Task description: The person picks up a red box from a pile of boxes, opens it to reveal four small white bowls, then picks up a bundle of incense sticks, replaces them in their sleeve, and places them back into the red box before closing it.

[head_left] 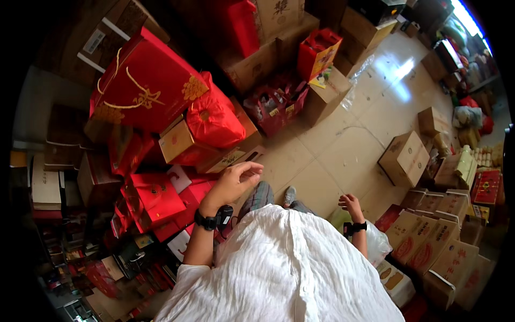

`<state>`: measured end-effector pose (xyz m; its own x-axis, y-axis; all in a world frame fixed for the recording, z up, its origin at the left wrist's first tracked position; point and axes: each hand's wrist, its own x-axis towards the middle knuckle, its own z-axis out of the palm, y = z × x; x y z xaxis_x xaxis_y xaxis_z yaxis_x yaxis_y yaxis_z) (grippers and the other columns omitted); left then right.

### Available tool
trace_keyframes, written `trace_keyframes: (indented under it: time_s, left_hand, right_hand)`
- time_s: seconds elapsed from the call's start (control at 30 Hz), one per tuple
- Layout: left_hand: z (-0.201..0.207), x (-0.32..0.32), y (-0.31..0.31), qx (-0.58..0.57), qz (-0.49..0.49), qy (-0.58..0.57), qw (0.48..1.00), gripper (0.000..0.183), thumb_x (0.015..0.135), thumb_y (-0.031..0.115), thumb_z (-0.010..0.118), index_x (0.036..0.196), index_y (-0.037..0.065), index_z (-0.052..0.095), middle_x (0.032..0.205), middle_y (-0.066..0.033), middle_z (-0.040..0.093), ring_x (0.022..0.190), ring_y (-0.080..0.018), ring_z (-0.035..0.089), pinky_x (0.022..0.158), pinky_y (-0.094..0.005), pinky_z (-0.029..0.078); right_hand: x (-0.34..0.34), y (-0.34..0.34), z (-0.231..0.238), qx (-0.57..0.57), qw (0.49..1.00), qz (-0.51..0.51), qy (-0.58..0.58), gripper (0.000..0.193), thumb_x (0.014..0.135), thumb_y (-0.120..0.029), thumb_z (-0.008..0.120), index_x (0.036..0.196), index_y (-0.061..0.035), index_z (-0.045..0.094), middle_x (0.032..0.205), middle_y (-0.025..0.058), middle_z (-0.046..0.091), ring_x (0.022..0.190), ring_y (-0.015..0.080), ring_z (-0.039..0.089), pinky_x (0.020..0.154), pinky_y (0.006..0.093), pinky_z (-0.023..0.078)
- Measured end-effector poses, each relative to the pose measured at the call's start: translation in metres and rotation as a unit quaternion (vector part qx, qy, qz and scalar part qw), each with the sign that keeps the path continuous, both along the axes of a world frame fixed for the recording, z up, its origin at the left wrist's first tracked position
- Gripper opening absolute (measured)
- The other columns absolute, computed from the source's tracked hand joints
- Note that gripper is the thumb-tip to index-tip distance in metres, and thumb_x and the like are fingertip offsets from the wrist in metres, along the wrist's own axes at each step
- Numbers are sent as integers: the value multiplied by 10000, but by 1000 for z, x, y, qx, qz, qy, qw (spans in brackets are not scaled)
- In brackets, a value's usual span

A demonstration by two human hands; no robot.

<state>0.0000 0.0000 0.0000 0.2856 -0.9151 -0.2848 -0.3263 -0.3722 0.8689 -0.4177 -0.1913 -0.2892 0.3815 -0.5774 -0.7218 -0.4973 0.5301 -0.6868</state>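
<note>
My left hand (236, 182) is raised in front of me with its fingers loosely curved and apart, and nothing shows in it. It hovers nearest to a red cloth-wrapped bundle (213, 119) and the red gift bags (155, 201) stacked at my left. Off to the right, my right hand (350, 205) hangs lower beside my body, its fingers slightly spread and holding nothing. Below it lies a clear plastic bag (380, 244). Each wrist wears a black strap with a small device.
A large red gift bag (145, 88) with rope handles stands at the far left. Dark red bags (279, 107) and cardboard boxes (327, 96) line the back. More cartons (405, 158) are stacked at the right. Between them runs a tiled floor (343, 153).
</note>
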Motion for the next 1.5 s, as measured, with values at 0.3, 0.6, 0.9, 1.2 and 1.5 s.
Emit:
trace_keyframes:
  time_s: [0.3,0.6,0.9,1.2,1.5]
  left_hand:
    - [-27,19,-111,-22,-35,29,999,296,962,123,619,1236,10,627,1130,-86,695,1037,-157,666,898,-306,525]
    - [-44,76,-249,-186,96,29,977,282,916,84,666,1189,21,634,1056,-92,685,975,-180,674,835,-305,539]
    - [22,219,-351,-317,309,-412,796,404,796,114,754,1170,64,611,1136,-108,618,1081,-311,576,915,-385,468]
    - [30,271,-387,-161,282,-603,729,319,721,257,837,958,110,681,959,-40,602,1040,-268,523,965,-453,384]
    - [63,253,-388,-227,269,-605,714,208,720,248,825,766,105,681,808,-19,564,946,-246,519,907,-441,365]
  right_hand:
    - [3,-84,17,-24,999,10,21,313,998,-327,565,1091,-40,647,1011,72,704,879,184,694,733,306,517]
    - [7,-189,50,-60,995,-25,77,293,1001,-311,557,1096,-46,641,1015,82,716,880,197,709,737,313,527]
    - [57,-266,66,-62,994,-40,74,288,999,-303,566,1094,-46,655,1024,66,716,896,184,704,751,314,520]
    - [112,-361,56,-70,995,57,32,295,989,-308,583,1083,-35,646,1010,72,703,890,184,699,724,318,511]
    - [174,-456,58,-154,976,155,-17,267,1014,-316,576,1074,-64,640,981,42,707,860,160,685,727,308,503]
